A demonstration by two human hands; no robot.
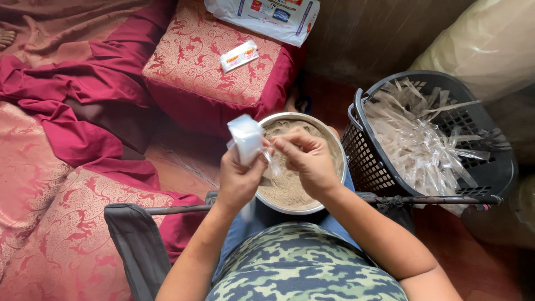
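Over the metal bowl [334, 146] of brownish powder sitting on the person's lap, both hands are working at a small clear plastic bag [246, 138]. The left hand [238, 181] is gripping the bag from below, fingers closed around it, while the right hand [307, 161] is pinching what is probably its open edge. Just beside the bowl, a dark basket [490, 167] is holding clear plastic packets [421, 145].

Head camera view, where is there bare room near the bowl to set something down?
Bare floor lies open between the red cushion and the chair arm, left of the bowl. The right side is crowded: the basket of clear bags touches the bowl, and both hands, left and right, cover it.
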